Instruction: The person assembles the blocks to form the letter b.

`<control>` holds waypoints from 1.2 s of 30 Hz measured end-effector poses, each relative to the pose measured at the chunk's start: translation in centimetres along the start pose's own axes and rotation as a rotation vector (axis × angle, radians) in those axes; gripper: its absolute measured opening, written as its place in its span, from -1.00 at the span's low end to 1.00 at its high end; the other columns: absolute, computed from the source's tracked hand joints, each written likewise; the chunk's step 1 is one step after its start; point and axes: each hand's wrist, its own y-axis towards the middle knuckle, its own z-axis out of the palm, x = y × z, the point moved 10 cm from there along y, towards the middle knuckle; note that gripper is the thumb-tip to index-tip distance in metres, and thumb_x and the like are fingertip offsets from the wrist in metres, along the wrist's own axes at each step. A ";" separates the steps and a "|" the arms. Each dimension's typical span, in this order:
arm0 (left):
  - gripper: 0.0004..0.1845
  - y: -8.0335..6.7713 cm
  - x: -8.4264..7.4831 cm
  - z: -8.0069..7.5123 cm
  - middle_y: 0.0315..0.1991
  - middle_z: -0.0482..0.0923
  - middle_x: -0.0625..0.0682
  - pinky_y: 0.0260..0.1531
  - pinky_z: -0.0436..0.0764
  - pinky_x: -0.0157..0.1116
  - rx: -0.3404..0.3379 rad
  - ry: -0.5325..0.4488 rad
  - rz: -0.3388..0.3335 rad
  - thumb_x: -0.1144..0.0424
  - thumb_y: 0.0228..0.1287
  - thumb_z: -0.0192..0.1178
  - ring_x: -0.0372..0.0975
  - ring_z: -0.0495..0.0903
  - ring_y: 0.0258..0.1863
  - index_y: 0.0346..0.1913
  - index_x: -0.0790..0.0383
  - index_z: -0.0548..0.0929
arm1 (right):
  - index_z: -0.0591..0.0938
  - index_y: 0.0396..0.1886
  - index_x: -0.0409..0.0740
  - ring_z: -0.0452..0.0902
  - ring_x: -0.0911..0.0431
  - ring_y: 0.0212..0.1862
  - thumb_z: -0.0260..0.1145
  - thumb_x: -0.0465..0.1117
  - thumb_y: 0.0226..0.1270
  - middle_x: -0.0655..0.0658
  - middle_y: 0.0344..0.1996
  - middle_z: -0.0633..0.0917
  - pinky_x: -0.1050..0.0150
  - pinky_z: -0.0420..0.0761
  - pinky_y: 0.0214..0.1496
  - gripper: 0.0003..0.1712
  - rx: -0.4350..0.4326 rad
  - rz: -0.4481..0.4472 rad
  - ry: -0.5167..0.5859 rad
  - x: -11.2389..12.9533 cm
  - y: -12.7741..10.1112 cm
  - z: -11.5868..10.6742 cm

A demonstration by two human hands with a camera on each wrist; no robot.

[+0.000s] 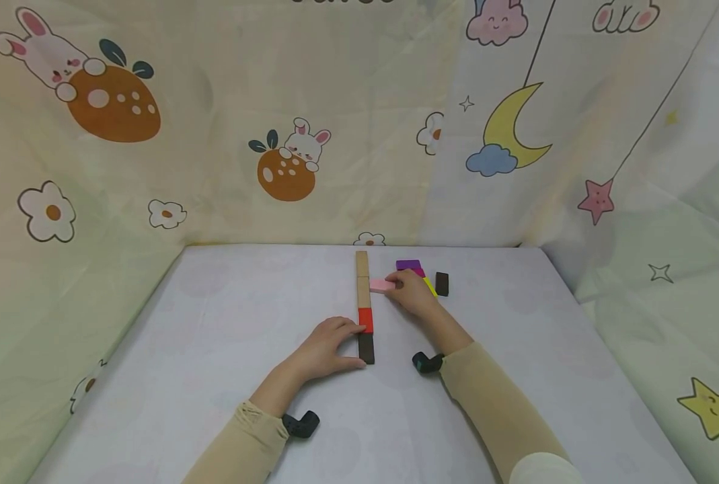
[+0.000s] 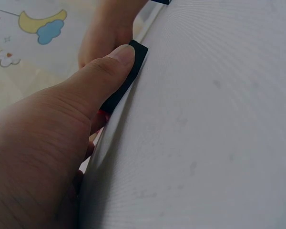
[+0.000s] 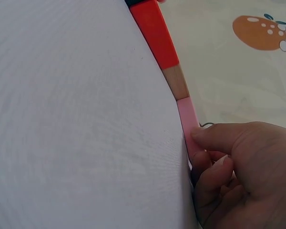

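**Wooden blocks in a line, a hand at each end**

Beige sleeves run off the bottom edge of the head view, so the arms are cut off past the elbows; a dark wrist camera sits under each forearm. Nearest in the line lies the dark brown block [image 1: 366, 349]. The left hand [image 1: 325, 349] rests on the table [image 1: 214, 349] against that block's left side, its thumb pressed along the block in the left wrist view and its fingertips reaching the red block [image 1: 366, 320] just beyond. That hand lies fairly flat, fingers only lightly bent, closed round nothing. From the left wrist view most of the line is hidden behind the palm.

Past the red block two plain wooden blocks [image 1: 362, 279] carry the line towards the back wall. Just right of them the right hand [image 1: 412, 293] pinches the pink block [image 1: 382, 286] between thumb and curled fingers, its free end touching or nearly touching the line; which, I cannot tell.

Behind that hand sits a small cluster, half covered by it: a purple block [image 1: 407, 265], a sliver of yellow block [image 1: 430, 286], and a second dark block [image 1: 441, 284] apart to the right.

Printed curtains [image 1: 123, 134] close off the left, back and right edges; bare cloth lies on both sides of the line.
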 end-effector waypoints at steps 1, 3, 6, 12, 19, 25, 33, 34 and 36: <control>-0.21 0.1 -0.1 -0.1 0.25 0.46 -0.08 0.40 0.34 -0.11 -0.005 0.000 0.004 -0.31 0.08 0.35 -0.17 0.38 0.32 0.36 -0.11 0.46 | 0.63 0.15 0.00 0.44 -0.10 0.28 0.36 -0.03 0.32 -0.15 0.19 0.57 -0.09 0.47 0.37 -0.58 -0.002 0.000 0.002 0.0 0.1 -0.1; -0.21 0.2 -0.1 -0.4 0.25 0.46 -0.08 0.41 0.34 -0.11 -0.014 -0.004 0.004 -0.29 0.07 0.37 -0.17 0.38 0.32 0.36 -0.10 0.46 | 0.61 0.18 0.01 0.42 -0.11 0.31 0.34 -0.03 0.33 -0.16 0.22 0.56 -0.11 0.45 0.38 -0.55 -0.006 -0.010 0.012 0.2 0.2 -0.3; -0.22 0.2 -0.1 -0.6 0.25 0.46 -0.07 0.40 0.34 -0.11 -0.025 -0.009 -0.003 -0.27 0.06 0.38 -0.16 0.38 0.31 0.35 -0.11 0.47 | 0.58 0.23 0.02 0.38 -0.12 0.35 0.32 -0.03 0.34 -0.16 0.27 0.52 -0.13 0.42 0.41 -0.52 -0.008 -0.018 0.041 0.3 0.1 -0.6; -0.20 0.2 0.1 -0.1 0.26 0.45 -0.08 0.40 0.34 -0.11 -0.002 -0.022 -0.014 -0.30 0.06 0.37 -0.16 0.37 0.32 0.37 -0.12 0.46 | 0.53 0.27 0.05 0.39 -0.07 0.34 0.28 -0.02 0.38 -0.13 0.32 0.50 -0.08 0.47 0.38 -0.51 0.003 -0.005 0.078 -0.2 -0.8 -0.9; -0.22 0.1 -0.1 0.1 0.25 0.46 -0.08 0.39 0.36 -0.11 -0.007 -0.023 -0.010 -0.29 0.07 0.37 -0.17 0.38 0.31 0.36 -0.11 0.46 | 0.55 0.23 0.10 0.61 0.04 -0.21 0.20 0.00 0.44 -0.05 0.22 0.53 0.23 0.70 -0.24 -0.59 0.007 -0.007 0.182 -0.8 -2.9 -2.2; -0.23 0.0 -0.1 0.1 0.24 0.47 -0.08 0.40 0.35 -0.11 -0.011 -0.014 -0.004 -0.26 0.08 0.38 -0.17 0.38 0.31 0.36 -0.10 0.47 | 0.57 0.21 0.04 0.59 0.10 -0.39 0.20 -0.07 0.45 -0.10 0.17 0.53 0.26 0.63 -0.41 -0.62 -0.009 -0.057 0.140 -1.0 -5.3 -4.1; -0.22 -0.1 0.0 0.1 0.22 0.47 -0.09 0.38 0.37 -0.11 -0.020 -0.018 0.005 -0.26 0.07 0.38 -0.17 0.40 0.28 0.35 -0.09 0.47 | 0.58 0.21 0.00 0.53 0.10 -0.35 0.21 -0.11 0.45 -0.12 0.21 0.53 0.28 0.57 -0.30 -0.63 -0.045 -0.087 0.084 -2.4 -7.1 -5.8; -0.22 -0.1 0.0 0.1 0.22 0.47 -0.09 0.38 0.38 -0.11 -0.017 -0.020 0.003 -0.27 0.07 0.38 -0.17 0.39 0.28 0.36 -0.09 0.47 | 0.58 0.21 0.00 0.52 0.09 -0.36 0.21 -0.11 0.45 -0.13 0.20 0.52 0.28 0.58 -0.33 -0.62 -0.044 -0.084 0.088 -2.7 -7.3 -5.9; -0.22 0.0 0.0 0.1 0.23 0.47 -0.09 0.38 0.38 -0.12 -0.014 -0.018 0.001 -0.27 0.07 0.38 -0.18 0.39 0.29 0.36 -0.10 0.47 | 0.57 0.21 0.00 0.52 0.08 -0.37 0.21 -0.11 0.45 -0.13 0.20 0.52 0.27 0.59 -0.39 -0.62 -0.047 -0.075 0.098 -3.4 -7.5 -6.2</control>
